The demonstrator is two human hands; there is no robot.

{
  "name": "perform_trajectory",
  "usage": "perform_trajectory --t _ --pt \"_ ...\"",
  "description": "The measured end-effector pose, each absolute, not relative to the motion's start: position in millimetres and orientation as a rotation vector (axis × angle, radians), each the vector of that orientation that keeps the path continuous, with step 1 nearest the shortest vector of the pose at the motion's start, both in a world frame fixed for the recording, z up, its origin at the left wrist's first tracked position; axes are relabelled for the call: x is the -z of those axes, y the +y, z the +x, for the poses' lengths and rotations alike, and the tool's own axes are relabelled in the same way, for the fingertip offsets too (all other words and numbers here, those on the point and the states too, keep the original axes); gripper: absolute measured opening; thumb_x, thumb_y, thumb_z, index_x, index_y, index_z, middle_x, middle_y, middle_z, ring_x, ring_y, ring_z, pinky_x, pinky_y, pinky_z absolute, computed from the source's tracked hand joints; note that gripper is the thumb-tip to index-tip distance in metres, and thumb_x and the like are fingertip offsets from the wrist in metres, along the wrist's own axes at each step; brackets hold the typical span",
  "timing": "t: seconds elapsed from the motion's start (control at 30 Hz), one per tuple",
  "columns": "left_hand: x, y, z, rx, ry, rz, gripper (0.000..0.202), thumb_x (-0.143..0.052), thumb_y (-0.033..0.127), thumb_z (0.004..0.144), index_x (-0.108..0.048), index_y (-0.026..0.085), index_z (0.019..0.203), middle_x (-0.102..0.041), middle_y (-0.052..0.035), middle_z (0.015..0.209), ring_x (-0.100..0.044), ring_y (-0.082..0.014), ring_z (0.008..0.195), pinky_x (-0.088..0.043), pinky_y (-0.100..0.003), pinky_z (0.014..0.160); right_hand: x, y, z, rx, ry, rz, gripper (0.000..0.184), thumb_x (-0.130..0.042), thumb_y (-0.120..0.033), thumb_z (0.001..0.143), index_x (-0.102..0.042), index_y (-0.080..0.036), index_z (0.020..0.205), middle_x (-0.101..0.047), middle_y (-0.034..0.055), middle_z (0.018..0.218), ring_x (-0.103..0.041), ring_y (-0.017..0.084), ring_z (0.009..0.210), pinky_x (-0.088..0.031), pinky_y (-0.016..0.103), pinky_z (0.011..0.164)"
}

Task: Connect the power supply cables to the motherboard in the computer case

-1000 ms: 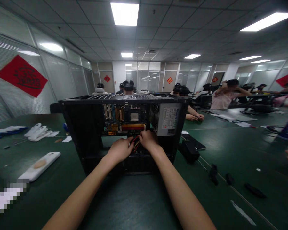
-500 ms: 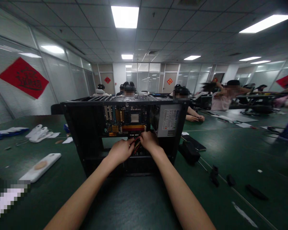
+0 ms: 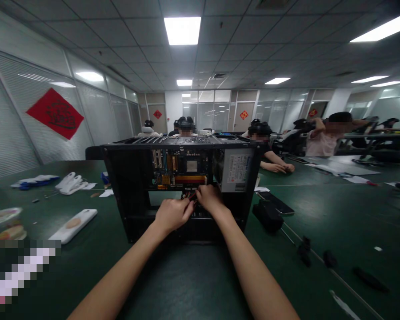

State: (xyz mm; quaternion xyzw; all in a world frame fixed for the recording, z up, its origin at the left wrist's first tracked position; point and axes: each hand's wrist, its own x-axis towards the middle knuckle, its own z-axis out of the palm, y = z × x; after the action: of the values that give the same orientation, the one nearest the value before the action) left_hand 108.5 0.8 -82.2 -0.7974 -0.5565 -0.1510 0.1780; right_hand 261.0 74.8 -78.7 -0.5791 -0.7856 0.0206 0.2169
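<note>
An open black computer case [image 3: 126, 178] stands on the green table [image 3: 186, 284] in front of me, its motherboard [image 3: 178, 169] and grey power supply [image 3: 236, 170] exposed. Both my hands are inside the case's lower opening. My left hand [image 3: 171, 214] is closed, its fingers pinched on a bundle of red and yellow cables [image 3: 190, 197]. My right hand [image 3: 209, 198] is closed on the same cables from the right. The two hands touch at the fingertips. The cable ends are hidden behind my fingers.
A white phone case [image 3: 74, 225] lies left of the computer, white gloves [image 3: 71, 183] farther back. A black box [image 3: 267, 216] and a phone [image 3: 276, 202] sit to the right, with small black parts [image 3: 303, 254] nearby. Other people sit at the tables behind.
My head has turned a little to the left and down, so the case sits more to the right in view. Both hands stay closed on the cables at the same spot.
</note>
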Motion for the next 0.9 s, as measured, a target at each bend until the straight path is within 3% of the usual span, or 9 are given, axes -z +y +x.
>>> perform_trajectory --t 0.17,0.37,0.73,0.9 --pt "93 4 103 0.548 -1.460 -2.200 0.051 -0.033 0.038 0.100 -0.071 0.017 0.074 -0.073 -0.0106 0.074 -0.069 -0.0224 0.067 -0.044 -0.030 0.061 75 60 265 -0.197 -2.337 -1.298 0.030 -0.045 -0.034 0.098 -0.072 -0.022 0.102 -0.074 0.0056 0.102 -0.068 0.015 0.094 -0.040 0.021 0.072" --pt "102 9 98 0.780 -1.202 -2.057 0.045 -0.046 0.030 0.095 -0.063 0.017 0.055 -0.067 -0.0051 0.056 -0.061 -0.0176 0.049 -0.030 -0.030 0.050 80 54 272 -0.249 -2.387 -1.236 0.034 -0.042 -0.033 0.099 -0.074 -0.019 0.099 -0.075 0.0076 0.098 -0.068 0.015 0.090 -0.039 0.022 0.070" --pt "126 0 107 0.770 -1.129 -2.034 0.037 -0.047 0.025 0.094 -0.064 0.017 0.062 -0.065 -0.0036 0.063 -0.059 -0.0175 0.058 -0.032 -0.032 0.055 80 46 267 -0.039 -2.359 -1.505 0.036 -0.041 -0.036 0.099 -0.072 -0.018 0.104 -0.073 0.0129 0.101 -0.070 0.022 0.092 -0.045 0.026 0.072" --pt "126 2 105 0.788 -1.095 -2.036 0.037 -0.047 0.025 0.094 -0.063 0.017 0.061 -0.063 -0.0029 0.062 -0.057 -0.0174 0.057 -0.031 -0.033 0.055 85 27 276 0.157 -2.303 -1.563 0.050 -0.027 -0.041 0.103 -0.071 -0.019 0.102 -0.073 0.0135 0.094 -0.071 0.024 0.085 -0.047 0.029 0.070"
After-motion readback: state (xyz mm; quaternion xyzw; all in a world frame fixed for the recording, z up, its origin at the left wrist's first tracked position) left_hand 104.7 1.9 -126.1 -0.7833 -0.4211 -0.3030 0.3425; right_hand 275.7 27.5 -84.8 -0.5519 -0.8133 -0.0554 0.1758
